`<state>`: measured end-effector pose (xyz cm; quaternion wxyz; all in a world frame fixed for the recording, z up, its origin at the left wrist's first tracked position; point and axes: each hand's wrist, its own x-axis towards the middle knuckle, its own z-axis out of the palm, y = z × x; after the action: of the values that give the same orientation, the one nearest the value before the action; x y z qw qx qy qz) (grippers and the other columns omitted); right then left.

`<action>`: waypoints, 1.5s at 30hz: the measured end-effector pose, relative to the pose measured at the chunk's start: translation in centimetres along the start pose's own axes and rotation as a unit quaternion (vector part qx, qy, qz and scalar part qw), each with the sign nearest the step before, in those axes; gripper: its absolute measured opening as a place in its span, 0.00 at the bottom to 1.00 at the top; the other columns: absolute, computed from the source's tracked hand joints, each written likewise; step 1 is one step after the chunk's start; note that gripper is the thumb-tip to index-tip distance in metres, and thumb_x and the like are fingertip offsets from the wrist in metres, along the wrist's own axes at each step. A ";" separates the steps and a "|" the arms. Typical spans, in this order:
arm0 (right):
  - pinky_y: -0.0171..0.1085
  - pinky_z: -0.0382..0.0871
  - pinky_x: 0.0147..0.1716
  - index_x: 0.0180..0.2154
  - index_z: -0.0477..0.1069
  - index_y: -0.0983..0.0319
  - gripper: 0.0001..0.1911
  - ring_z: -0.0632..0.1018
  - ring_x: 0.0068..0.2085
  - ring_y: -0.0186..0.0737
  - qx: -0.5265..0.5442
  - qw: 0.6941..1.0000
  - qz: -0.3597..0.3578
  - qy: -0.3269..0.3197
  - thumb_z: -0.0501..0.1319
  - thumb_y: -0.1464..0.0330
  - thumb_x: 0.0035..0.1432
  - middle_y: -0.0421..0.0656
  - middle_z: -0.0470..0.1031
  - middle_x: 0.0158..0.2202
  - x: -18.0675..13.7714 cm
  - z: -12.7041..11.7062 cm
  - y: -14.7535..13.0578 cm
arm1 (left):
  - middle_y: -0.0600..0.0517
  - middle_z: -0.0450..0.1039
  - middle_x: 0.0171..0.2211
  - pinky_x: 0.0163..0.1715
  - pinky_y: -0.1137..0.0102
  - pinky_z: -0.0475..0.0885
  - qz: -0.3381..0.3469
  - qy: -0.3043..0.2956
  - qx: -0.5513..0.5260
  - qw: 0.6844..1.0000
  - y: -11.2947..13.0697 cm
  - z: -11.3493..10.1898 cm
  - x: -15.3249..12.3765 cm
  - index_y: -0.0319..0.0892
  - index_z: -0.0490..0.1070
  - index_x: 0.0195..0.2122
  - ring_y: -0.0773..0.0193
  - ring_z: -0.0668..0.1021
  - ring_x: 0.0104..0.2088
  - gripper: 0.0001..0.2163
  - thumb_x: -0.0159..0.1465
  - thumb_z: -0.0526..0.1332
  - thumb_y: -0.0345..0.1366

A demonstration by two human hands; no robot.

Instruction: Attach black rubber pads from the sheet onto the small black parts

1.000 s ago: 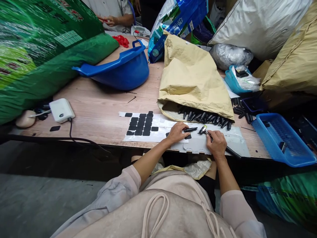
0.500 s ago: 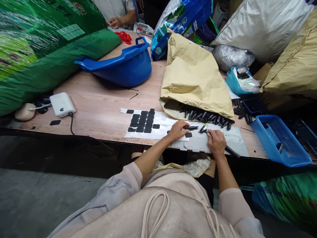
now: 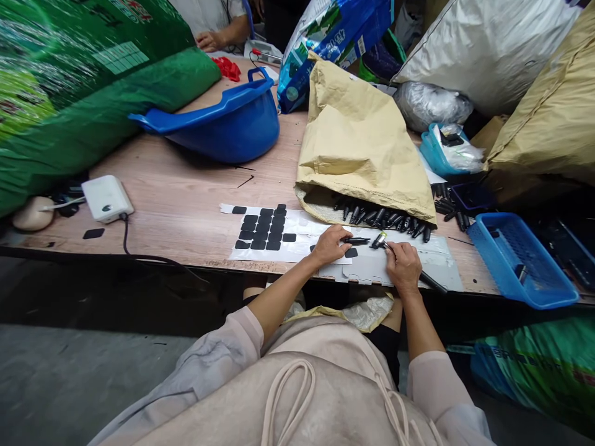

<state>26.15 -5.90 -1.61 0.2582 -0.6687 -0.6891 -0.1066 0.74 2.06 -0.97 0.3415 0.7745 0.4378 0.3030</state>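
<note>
My left hand point(image 3: 330, 244) pinches a slim black pen-like piece point(image 3: 357, 240) just above the grey board point(image 3: 430, 263) at the table's front edge. Fingers of my right hand point(image 3: 403, 266) wrap around a small hammer point(image 3: 433, 282). Its shiny head, with a yellowish face, is close to the tip of the black piece, with a small gap between them. The dark handle sticks out behind my palm to the right. Several similar black pieces point(image 3: 379, 217) spill from the mouth of a tan sack point(image 3: 356, 136) just beyond my hands.
Black rounded patches point(image 3: 263, 228) lie on a white sheet left of my hands. A blue basket point(image 3: 534, 272) stands at the right edge. Farther back are a blue basin point(image 3: 227, 124), a white box with a cable point(image 3: 108, 197), and a large green bag point(image 3: 139, 99). Another person's hand point(image 3: 211, 42) rests across the table.
The view has shifted slightly, so everything sits a little farther left. Both hands keep nearly the same pose, still holding the black piece and the hammer.
</note>
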 end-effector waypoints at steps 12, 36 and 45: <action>0.40 0.73 0.46 0.55 0.77 0.59 0.18 0.78 0.45 0.43 0.117 0.991 -0.004 0.058 0.52 0.64 0.73 0.49 0.78 0.43 1.0 -1.9 -4.3 | 0.52 0.76 0.36 0.46 0.65 0.72 -0.033 0.005 0.016 0.999 0.7 0.3 0.4 0.44 0.82 0.40 0.57 0.77 0.44 0.07 0.60 0.73 0.33; 0.35 0.73 0.41 0.55 0.78 0.57 0.18 0.79 0.41 0.40 0.103 0.994 -0.021 0.003 0.53 0.65 0.73 0.46 0.80 0.41 1.1 -2.4 -6.6 | 0.52 0.75 0.33 0.45 0.65 0.72 -0.023 0.024 -0.017 0.999 0.6 0.3 0.3 0.43 0.82 0.35 0.60 0.76 0.40 0.04 0.58 0.72 0.30; 0.36 0.71 0.41 0.53 0.79 0.57 0.16 0.79 0.42 0.40 0.048 0.998 -0.024 0.034 0.56 0.65 0.72 0.46 0.81 0.42 1.3 -3.5 -1.8 | 0.52 0.75 0.33 0.44 0.65 0.72 -0.023 0.030 -0.002 0.999 0.8 0.3 0.2 0.42 0.80 0.34 0.59 0.77 0.40 0.06 0.57 0.73 0.28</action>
<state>25.21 -6.61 2.38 0.3111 -0.6350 -0.6997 -0.1022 1.47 1.88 -0.49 0.3368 0.7537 0.4654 0.3192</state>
